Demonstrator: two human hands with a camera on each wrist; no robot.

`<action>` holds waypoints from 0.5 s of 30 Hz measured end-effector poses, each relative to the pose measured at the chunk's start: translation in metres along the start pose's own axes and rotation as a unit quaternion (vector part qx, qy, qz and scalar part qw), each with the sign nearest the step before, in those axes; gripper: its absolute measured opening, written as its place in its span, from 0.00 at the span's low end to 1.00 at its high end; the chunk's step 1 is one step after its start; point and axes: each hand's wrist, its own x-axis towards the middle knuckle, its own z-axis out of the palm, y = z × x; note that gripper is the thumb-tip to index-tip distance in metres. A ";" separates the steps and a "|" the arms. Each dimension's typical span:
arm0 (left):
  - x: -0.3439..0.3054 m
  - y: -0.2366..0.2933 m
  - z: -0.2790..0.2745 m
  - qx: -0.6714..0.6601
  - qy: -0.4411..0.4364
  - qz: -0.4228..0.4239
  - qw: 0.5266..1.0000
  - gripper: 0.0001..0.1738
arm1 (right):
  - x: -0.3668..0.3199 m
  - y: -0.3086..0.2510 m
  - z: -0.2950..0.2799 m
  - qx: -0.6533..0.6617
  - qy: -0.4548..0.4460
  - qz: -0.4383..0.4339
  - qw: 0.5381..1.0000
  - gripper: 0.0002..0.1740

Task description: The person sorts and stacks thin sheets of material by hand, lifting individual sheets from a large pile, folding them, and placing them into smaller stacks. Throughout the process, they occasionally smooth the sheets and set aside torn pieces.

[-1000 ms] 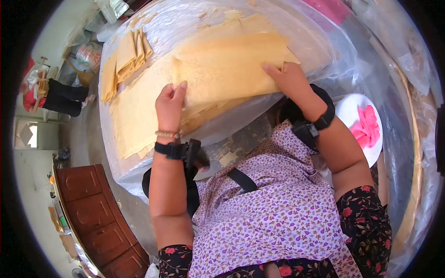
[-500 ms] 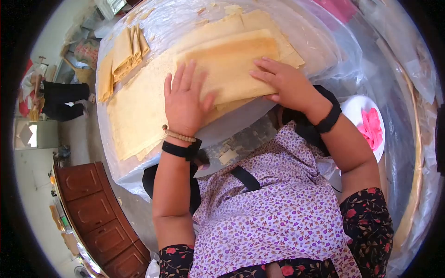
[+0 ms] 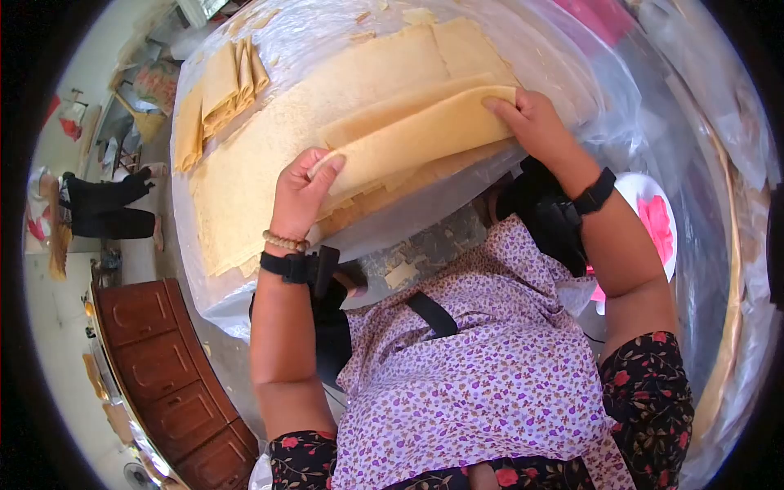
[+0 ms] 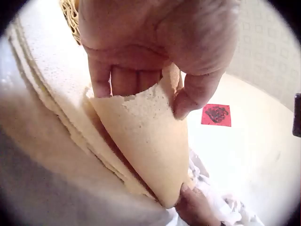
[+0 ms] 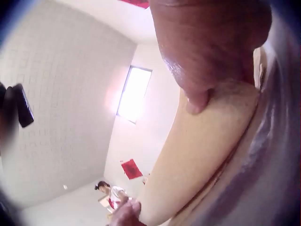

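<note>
work in hand: apparently folding a yellowish sheet (image 3: pixel 425 135). location: near side of a plastic-covered table (image 3: pixel 563 94), over a spread of flat sheets (image 3: pixel 245 188), long side toward the body.

grip, left hand (image 3: pixel 300 194): closed in a pinch on the left end of the strip, thumb on the outer face, fingers tucked inside the bend; rough, ragged edge visible there in the left wrist view. grip, right hand (image 3: pixel 541 126): closed on the far right end, thumb pressed on the outer face; fingers largely hidden behind the layer, exact curl not readable.

done: long bend formed across the sheet, with a paler flap behind the raised part. at left of the spread, several folded bundles (image 3: pixel 222 86) standing close together, with one more narrow folded piece (image 3: pixel 189 131) just beside. probably finished pieces, to judge by the neat, layered ends.

not done: bend rounded and open rather than pressed flat; strip held between both hands, not set beside the bundles. state estimate: partway through this piece, likely past the first fold. number of folds needed: cannot tell. likely left on this one: lay the flap down, even up the ends, press the crease, set aside.

remaining stock: wide flat sheets under and around the strip, unfolded, edges overlapping and uneven; count not readable. probably more pieces to go.
</note>
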 end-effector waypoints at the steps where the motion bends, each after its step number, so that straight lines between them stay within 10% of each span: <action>1: 0.001 -0.003 0.003 -0.013 0.038 -0.009 0.999 0.09 | 0.006 0.002 0.004 0.024 0.006 0.000 1.000 0.20; 8: -0.023 0.021 0.015 0.094 -0.127 0.135 0.978 0.39 | -0.008 0.012 -0.018 0.125 -0.019 -0.037 0.991 0.19; 12: -0.028 0.010 0.022 -0.123 -0.138 0.038 0.982 0.30 | -0.025 0.005 -0.025 0.202 -0.056 0.034 0.977 0.18; 15: -0.017 0.007 0.020 0.095 -0.089 0.057 0.990 0.16 | -0.017 0.005 -0.019 0.208 -0.050 0.033 0.976 0.18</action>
